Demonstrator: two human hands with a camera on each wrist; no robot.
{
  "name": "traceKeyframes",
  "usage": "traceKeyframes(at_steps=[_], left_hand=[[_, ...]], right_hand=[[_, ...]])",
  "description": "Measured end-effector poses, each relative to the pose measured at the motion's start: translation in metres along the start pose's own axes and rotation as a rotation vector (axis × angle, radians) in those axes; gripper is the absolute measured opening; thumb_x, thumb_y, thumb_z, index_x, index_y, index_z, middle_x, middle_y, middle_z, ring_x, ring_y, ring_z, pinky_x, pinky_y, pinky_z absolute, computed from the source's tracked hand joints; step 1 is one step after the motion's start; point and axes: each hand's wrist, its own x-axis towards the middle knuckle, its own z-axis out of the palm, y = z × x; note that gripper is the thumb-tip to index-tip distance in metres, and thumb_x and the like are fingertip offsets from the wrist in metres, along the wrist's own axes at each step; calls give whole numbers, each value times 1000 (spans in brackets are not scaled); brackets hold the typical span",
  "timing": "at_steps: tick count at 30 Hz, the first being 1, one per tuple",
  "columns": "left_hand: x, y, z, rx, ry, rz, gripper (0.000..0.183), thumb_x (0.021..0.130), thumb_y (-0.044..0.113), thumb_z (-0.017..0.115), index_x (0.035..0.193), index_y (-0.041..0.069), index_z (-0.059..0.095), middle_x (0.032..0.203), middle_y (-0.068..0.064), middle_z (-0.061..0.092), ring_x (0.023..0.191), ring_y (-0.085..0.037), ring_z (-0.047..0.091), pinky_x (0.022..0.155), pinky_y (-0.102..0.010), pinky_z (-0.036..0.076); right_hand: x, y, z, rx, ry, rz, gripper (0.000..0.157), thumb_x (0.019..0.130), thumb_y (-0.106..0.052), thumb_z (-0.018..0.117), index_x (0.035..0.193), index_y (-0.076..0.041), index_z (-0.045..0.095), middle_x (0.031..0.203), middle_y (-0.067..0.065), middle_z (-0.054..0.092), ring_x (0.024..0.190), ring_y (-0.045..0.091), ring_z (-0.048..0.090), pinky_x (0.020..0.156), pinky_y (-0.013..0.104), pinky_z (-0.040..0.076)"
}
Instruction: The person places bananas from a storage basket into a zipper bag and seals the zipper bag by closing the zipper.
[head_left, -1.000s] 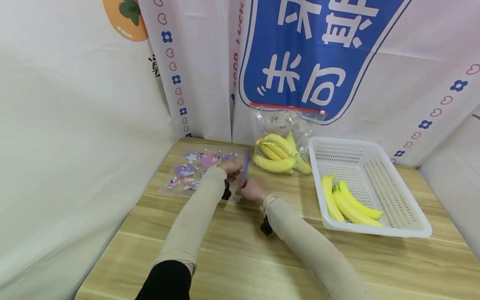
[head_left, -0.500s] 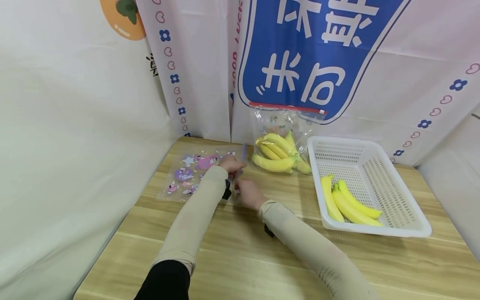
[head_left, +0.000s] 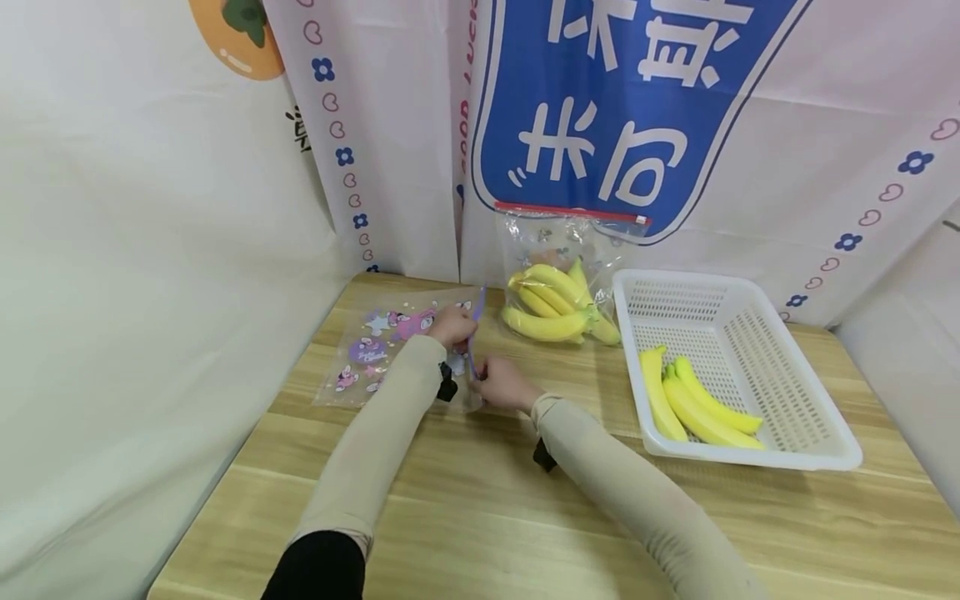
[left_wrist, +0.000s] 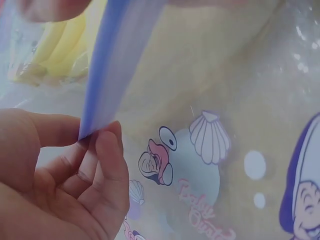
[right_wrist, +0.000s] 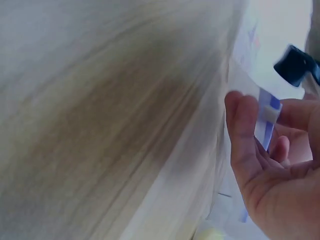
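Observation:
A clear zip bag point(head_left: 367, 350) with pink and purple cartoon prints lies flat on the table, its purple zip strip point(head_left: 477, 307) facing right. My left hand point(head_left: 452, 327) pinches the strip between thumb and fingers, as the left wrist view shows close up on the strip point(left_wrist: 102, 85). Nearer the front, my right hand point(head_left: 506, 383) holds the strip's near end. In the right wrist view, a whitish slider point(right_wrist: 271, 114) sits on the strip between that hand's fingers point(right_wrist: 242, 125). The bag's mouth edge is bent up off the table.
Behind the hands stands a red-zip clear bag point(head_left: 573, 229) with several bananas point(head_left: 551, 327) inside, against the printed backdrop point(head_left: 637, 158). At right is a white plastic basket point(head_left: 813, 392) holding three bananas point(head_left: 705, 408). A wooden table point(head_left: 420, 517) lies beneath everything.
The zip strip has shifted slightly left and bowed upward. My left hand has drawn a little left with it; my right hand moved left, then back right, at the strip's near end.

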Motion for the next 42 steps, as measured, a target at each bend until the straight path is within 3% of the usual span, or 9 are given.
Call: traceKeyframes(at_steps=[3, 6, 10, 18, 27, 35, 42], left_hand=[[-6, 2, -3, -83, 8, -6, 26, 81, 7, 48, 56, 8, 40, 45, -2, 42, 39, -16, 43, 35, -22, 32], [-11, 7, -4, -102, 25, 5, 25, 82, 9, 50, 59, 6, 43, 47, -3, 44, 40, -15, 45, 36, -22, 34], [-17, 14, -4, -174, 30, 21, 17, 81, 9, 50, 65, 4, 48, 54, -4, 46, 43, -14, 49, 43, -24, 45], [-30, 31, -1, -324, -17, 11, 13, 84, 14, 51, 77, 2, 52, 68, -9, 49, 52, -14, 52, 52, -26, 50], [-47, 53, -1, -444, -118, 51, 15, 85, 14, 49, 79, 1, 51, 69, -7, 51, 55, -14, 51, 55, -27, 50], [-53, 74, -2, -526, -143, 64, 15, 85, 14, 52, 77, 3, 50, 72, -9, 55, 57, -15, 53, 53, -27, 50], [-62, 92, -3, -537, -159, 118, 18, 86, 18, 53, 76, 3, 50, 82, -10, 57, 67, -18, 57, 57, -29, 51]], right_hand=[[0, 2, -2, 105, -25, 53, 13, 80, -12, 61, 77, -3, 52, 64, 2, 54, 53, 12, 52, 48, 24, 45], [-2, 2, -4, 205, -43, 99, 14, 82, -11, 59, 84, 1, 53, 71, 6, 56, 54, 14, 56, 49, 26, 48], [-4, 2, -8, 269, -44, 127, 18, 83, -13, 57, 91, 2, 52, 77, 9, 57, 55, 16, 56, 49, 28, 49], [-22, 1, -26, 309, -49, 119, 15, 85, -14, 55, 82, 0, 54, 65, 9, 54, 50, 17, 54, 56, 42, 50], [-48, -9, -49, 354, -48, 124, 27, 90, -20, 50, 81, 5, 56, 59, 8, 52, 48, 18, 54, 57, 46, 50], [-63, -18, -74, 288, -58, 128, 31, 90, -28, 50, 80, -1, 59, 63, 9, 57, 52, 21, 58, 49, 32, 50], [-75, -26, -99, 249, -95, 127, 31, 91, -27, 47, 77, -2, 58, 65, 9, 59, 59, 25, 60, 50, 35, 50]])
